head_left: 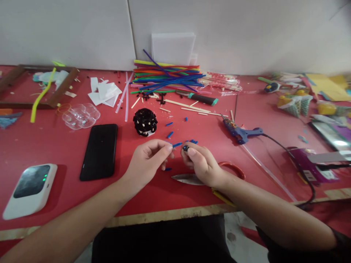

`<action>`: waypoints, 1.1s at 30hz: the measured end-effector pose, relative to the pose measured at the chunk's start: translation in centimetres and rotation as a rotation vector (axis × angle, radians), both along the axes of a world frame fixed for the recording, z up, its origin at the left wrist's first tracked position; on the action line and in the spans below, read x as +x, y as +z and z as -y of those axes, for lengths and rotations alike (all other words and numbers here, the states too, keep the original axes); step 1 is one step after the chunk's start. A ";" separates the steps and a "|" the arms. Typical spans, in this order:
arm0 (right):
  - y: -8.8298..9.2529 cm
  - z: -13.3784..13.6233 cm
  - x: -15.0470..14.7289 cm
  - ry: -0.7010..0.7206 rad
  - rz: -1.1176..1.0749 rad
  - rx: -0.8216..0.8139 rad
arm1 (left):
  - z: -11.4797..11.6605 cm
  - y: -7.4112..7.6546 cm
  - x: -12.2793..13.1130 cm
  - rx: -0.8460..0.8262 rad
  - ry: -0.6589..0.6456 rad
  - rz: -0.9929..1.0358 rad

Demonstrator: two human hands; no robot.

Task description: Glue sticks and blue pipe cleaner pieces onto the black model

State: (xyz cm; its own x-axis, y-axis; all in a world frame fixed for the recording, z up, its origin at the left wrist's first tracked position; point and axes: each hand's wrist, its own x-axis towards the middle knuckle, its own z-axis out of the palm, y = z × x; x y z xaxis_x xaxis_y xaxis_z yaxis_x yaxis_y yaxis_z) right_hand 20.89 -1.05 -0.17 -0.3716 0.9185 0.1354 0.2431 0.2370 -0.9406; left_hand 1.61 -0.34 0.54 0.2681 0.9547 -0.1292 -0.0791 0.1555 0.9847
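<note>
My left hand (149, 160) pinches a short blue pipe cleaner piece (177, 145) between thumb and finger, its free end pointing right. Close beside it, my right hand (201, 162) grips a small black piece (185, 148) with a bluish spot on it; its exact kind is too small to tell. Several cut blue pieces (170, 134) lie on the red table around my fingers. Beyond my left hand stands a black fuzzy ring-shaped piece (145, 121) with pale bits showing around its side. Under my right hand are scissors with a red handle (237, 168), partly covered.
A blue glue gun (242, 133) with a cord lies at the right. A knife (203, 98), wooden sticks (189, 106) and colored pipe cleaners (167, 78) lie at the back. A phone (99, 151) and a white device (30, 190) are at the left.
</note>
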 end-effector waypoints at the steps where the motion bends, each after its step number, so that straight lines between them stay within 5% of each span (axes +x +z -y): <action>1: 0.0 0.0 0.0 0.007 0.002 0.001 | 0.0 0.0 0.0 -0.001 0.000 0.004; 10: -0.1 -0.2 -0.1 -0.020 0.002 -0.005 | 0.1 -0.3 0.0 -0.003 -0.001 0.013; 17: -0.9 -0.9 0.2 -0.186 -0.285 -0.220 | -0.1 -0.6 -0.2 0.024 -0.012 0.021; 24: -0.2 -0.5 1.1 -0.017 0.003 0.044 | 0.1 0.0 -0.5 0.281 -0.026 -0.213; 33: 0.2 -0.3 1.0 0.051 0.068 0.091 | 0.2 0.4 -0.5 0.453 -0.056 -0.338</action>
